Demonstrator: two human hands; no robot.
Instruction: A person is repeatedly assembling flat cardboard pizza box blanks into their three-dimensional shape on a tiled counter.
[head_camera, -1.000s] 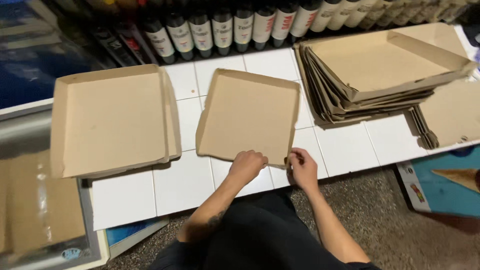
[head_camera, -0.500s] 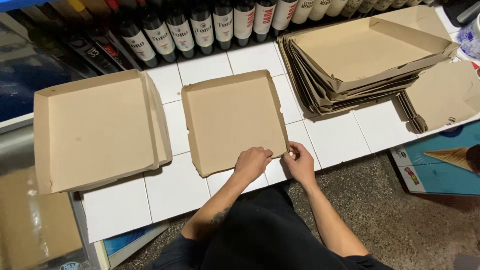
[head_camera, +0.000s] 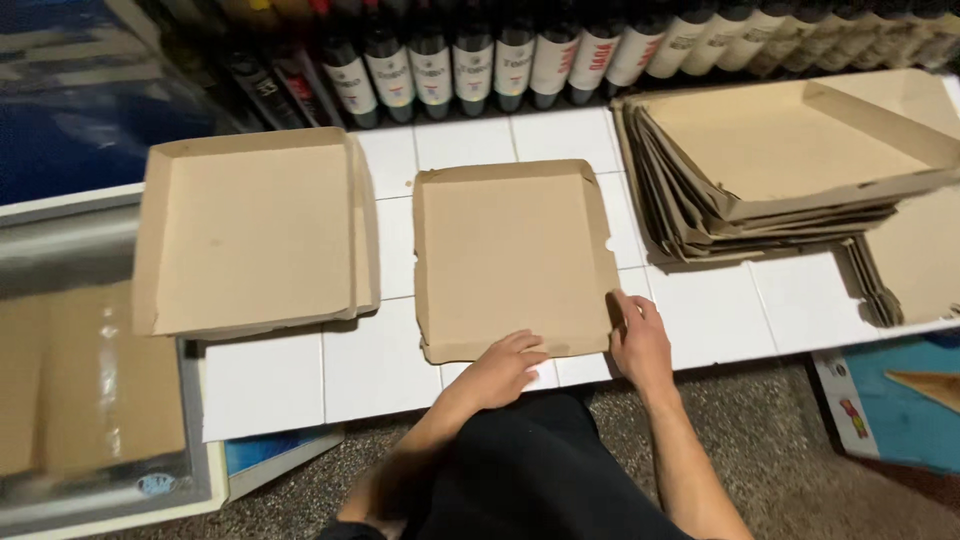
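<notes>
White glossy tiles carry your flat brown cardboard box; your left hand and right hand press its near edge, fingers spread, beside a stacked pile of folded cardboard boxes.

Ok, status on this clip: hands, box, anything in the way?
Left hand flat on near edge of the cardboard box. Right hand at its near right corner. Folded box left, flat stack right, both apart.

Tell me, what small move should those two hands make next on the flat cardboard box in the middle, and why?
Probably fold up the near edge flap. The middle box lies almost flat on the white tiles, while the box to its left already has raised walls. The left hand rests on the near edge and the right hand is at the near right corner, so both seem placed to lift it.
</notes>
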